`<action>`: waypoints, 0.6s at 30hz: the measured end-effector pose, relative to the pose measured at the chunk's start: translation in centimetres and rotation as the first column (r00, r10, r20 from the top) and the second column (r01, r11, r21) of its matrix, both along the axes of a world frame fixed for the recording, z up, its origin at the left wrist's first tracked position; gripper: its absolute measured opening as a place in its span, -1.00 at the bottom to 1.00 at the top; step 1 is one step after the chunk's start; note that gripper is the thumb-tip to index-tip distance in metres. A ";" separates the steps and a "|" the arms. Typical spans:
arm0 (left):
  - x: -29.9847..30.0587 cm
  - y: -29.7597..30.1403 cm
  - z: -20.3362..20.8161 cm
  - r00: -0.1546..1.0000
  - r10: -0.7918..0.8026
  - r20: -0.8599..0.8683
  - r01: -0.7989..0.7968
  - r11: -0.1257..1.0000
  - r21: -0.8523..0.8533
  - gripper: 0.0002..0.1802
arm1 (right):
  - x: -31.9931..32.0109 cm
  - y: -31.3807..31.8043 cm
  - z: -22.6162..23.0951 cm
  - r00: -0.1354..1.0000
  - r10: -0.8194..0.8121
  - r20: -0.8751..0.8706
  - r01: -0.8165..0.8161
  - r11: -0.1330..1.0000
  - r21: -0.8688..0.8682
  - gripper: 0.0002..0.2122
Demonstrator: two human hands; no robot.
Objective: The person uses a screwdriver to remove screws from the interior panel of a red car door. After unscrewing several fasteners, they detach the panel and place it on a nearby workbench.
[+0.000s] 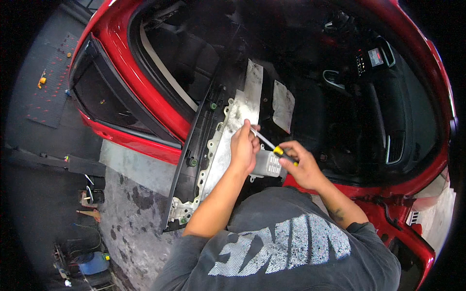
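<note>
My right hand (303,167) grips a screwdriver (266,141) by its yellow and black handle, its metal shaft angled up to the left. The shaft's tip end meets the curled fingers of my left hand (245,149). Whatever those fingers pinch is hidden. Beneath my left hand lies a long black trim panel (187,182) with green clips and a scalloped, pale metal strip along it. A smudged silver-grey sheet (251,80) runs beside that strip. Just below the screwdriver sits a grey slotted box-shaped part (268,162), partly covered by my right hand.
The red car body (119,63) frames a dark interior, with a dashboard (388,116) and lit screen (375,57) at right. Another smudged pale plate (283,106) lies inside. On the left floor are a grey mat (51,92) and a blue container (93,263).
</note>
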State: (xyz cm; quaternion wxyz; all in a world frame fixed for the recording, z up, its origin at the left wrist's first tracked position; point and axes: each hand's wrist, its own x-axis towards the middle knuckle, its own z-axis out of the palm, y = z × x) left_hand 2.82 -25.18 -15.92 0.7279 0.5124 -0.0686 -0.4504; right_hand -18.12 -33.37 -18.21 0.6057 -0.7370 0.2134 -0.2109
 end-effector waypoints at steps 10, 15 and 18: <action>4.5 -6.7 -2.3 0.987 0.122 -0.108 -0.129 0.990 -0.060 -0.69 | 4.2 -7.8 5.0 0.988 -0.107 -0.110 0.025 0.819 -0.574 -0.62; 6.3 -6.7 -4.0 0.989 0.108 -0.098 -0.114 0.992 -0.061 -0.69 | 5.9 -9.8 5.2 0.994 -0.071 -0.083 0.003 0.778 -0.628 -0.65; 6.4 -6.8 -4.2 0.990 0.102 -0.094 -0.109 0.991 -0.075 -0.69 | 6.3 -10.3 5.9 0.985 -0.057 -0.160 -0.056 0.779 -0.624 -0.65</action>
